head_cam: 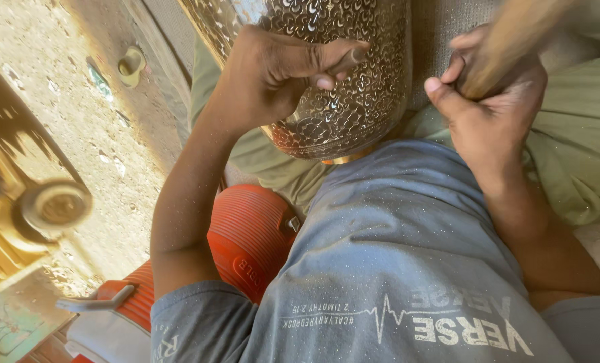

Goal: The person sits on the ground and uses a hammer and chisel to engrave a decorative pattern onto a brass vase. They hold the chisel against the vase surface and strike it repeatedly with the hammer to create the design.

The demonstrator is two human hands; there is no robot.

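Sunlit, gritty ground (64, 101) fills the left side, strewn with small scraps and a pale round fitting (131, 64). A ribbed red-orange container (246, 235) (with a grey handle) sits low, beside blurred brass pieces (54, 205) in shadow.

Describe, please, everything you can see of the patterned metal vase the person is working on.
The metal vase is rounded and brass-coloured, covered in fine engraved floral patterns, with a plain golden band at its narrow lower end. It lies tilted against the person's lap. The left hand rests on its surface, pinching a thin chisel against it. Its upper part runs out of view.
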